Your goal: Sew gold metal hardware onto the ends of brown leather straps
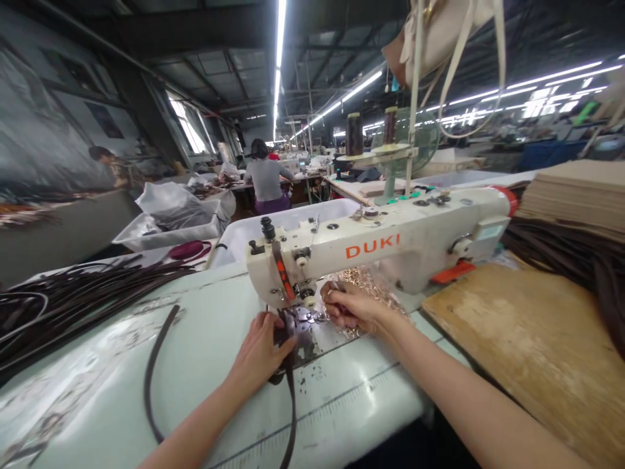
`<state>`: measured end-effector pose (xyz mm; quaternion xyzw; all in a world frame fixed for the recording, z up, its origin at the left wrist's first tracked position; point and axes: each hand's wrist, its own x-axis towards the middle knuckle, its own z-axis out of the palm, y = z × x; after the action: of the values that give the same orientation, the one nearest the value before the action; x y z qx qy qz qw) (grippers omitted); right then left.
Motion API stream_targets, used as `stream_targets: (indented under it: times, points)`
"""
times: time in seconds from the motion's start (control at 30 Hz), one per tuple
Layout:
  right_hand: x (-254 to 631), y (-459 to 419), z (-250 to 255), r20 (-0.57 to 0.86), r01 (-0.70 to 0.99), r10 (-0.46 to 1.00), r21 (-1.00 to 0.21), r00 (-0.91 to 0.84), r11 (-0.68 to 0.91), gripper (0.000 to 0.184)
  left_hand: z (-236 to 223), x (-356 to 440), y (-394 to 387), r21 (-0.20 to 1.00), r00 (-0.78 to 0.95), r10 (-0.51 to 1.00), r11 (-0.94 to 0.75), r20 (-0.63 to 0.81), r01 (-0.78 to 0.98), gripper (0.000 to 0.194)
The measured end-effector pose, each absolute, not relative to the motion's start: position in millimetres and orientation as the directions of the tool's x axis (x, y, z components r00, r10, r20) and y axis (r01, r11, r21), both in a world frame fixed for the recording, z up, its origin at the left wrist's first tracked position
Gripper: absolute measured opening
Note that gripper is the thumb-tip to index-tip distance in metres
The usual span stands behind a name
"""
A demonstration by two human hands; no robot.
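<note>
A white sewing machine (pixel 322 251) with orange lettering stands before me, its head over a shiny metal plate (pixel 306 342). Close to the needle, my left hand (pixel 263 345) grips a dark brown strap (pixel 291 397) between thumb and fingers. One end of that strap hangs toward the table's front edge. My right hand (pixel 349 305) is just right of the machine head, fingers curled closed; a small greyish thing shows at them, too hidden to name. Behind it lies a clear plastic bag of gold-coloured metal rings (pixel 364 286). Left of my left hand, a dark strap (pixel 149 384) curves over the pale tabletop.
Many dark straps (pixel 112 293) lie at the left. A worn wooden board (pixel 532 345) is at the right, with stacked tan sheets (pixel 576 195) behind. White bins (pixel 288 218) stand beyond the machine. Thread cones (pixel 355 133) rise behind it. A person (pixel 268 179) sits farther back.
</note>
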<state>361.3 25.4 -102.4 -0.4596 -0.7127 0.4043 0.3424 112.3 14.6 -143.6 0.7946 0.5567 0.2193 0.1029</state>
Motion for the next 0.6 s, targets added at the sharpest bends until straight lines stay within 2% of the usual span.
stream_targets:
  times: [0.13,0.27,0.47,0.53,0.6]
  points:
    - [365,12,-103,0.149,0.5,0.957,-0.827,-0.248,0.258,0.003,-139,59,-2,0.413,0.238,0.955,-0.291,0.177,0.863,0.029]
    - [362,-4,-105,0.184,0.627,0.961,-0.73,-0.205,0.273,0.007,-135,12,-32,0.388,0.164,0.979,-0.2,0.125,0.9,0.027]
    - [351,-19,-104,0.202,0.717,0.952,-0.626,-0.232,0.307,0.011,-131,-34,-64,0.238,0.166,0.978,-0.193,0.129,0.952,0.019]
    - [350,-21,-104,0.204,0.739,0.949,-0.594,-0.242,0.316,0.013,-129,-43,-78,0.145,0.158,0.968,-0.188,0.196,0.971,0.021]
    - [349,-23,-107,0.202,0.759,0.947,-0.566,-0.25,0.322,0.017,-131,-42,-99,0.065,0.146,0.912,-0.184,0.383,0.981,0.026]
